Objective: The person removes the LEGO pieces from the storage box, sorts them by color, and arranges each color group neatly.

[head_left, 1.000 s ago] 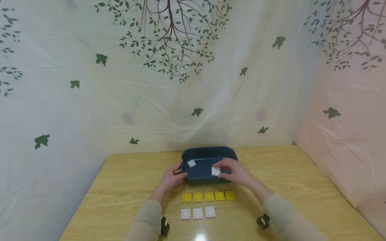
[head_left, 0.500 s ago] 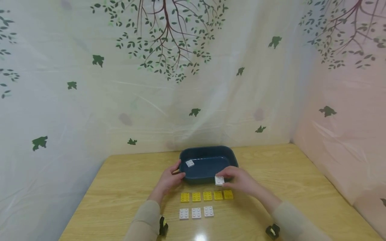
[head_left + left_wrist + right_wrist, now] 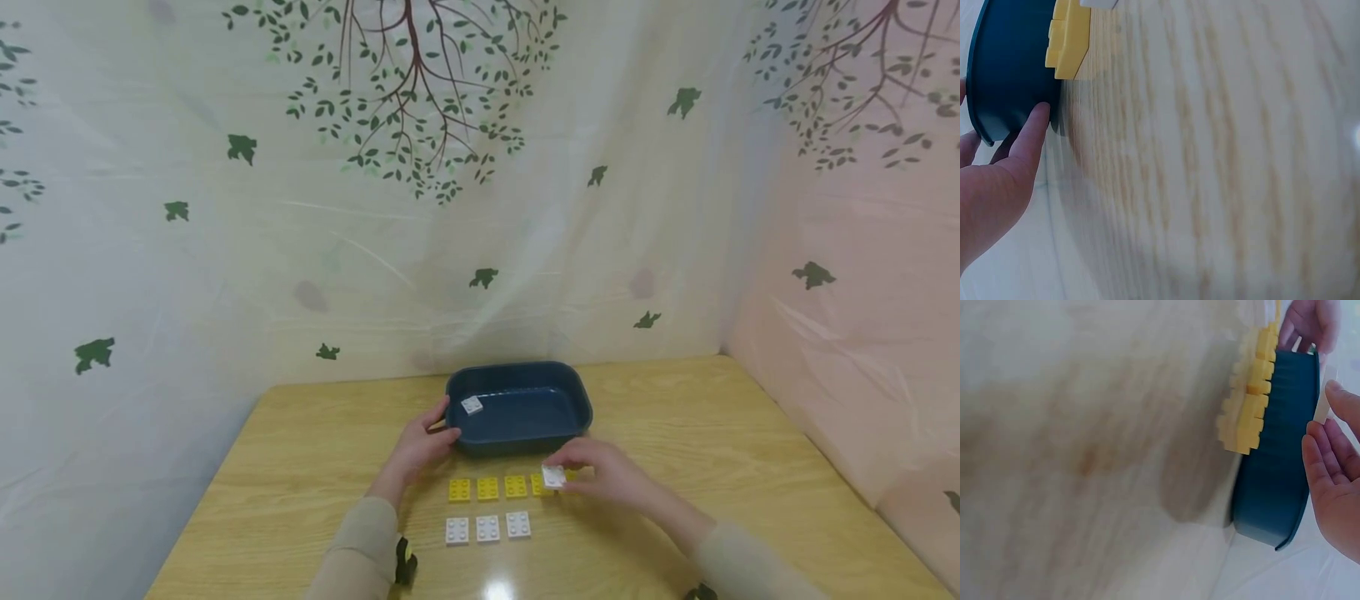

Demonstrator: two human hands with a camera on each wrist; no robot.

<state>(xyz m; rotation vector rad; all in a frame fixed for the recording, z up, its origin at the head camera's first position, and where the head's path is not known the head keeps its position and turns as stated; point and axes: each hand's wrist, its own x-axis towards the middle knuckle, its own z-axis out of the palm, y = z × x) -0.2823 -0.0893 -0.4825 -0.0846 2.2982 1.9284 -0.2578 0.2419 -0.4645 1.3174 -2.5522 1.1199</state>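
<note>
My left hand [image 3: 418, 443] holds the left end of a dark blue rectangular dish [image 3: 528, 419], thumb against its near wall. Inside, toward the left, lies one white building brick [image 3: 472, 405]. Between thumb and fingers my right hand [image 3: 611, 473] pinches another white building brick [image 3: 553, 477], raised in front of the dish over the right end of a row of yellow building bricks [image 3: 487, 488]. That hand partly covers the rightmost yellow ones. In the right wrist view the pinched brick [image 3: 1323, 406] appears edge-on, above the table.
Nearer to me, three white building bricks [image 3: 487, 528] stand in a row on the wooden table [image 3: 322, 467]. Behind the table's far edge hangs a pale curtain [image 3: 390, 292] printed with leaves and branches.
My right hand has carried the white brick from inside the dish, over its near rim, to above the yellow row. My left hand stays at the dish.
</note>
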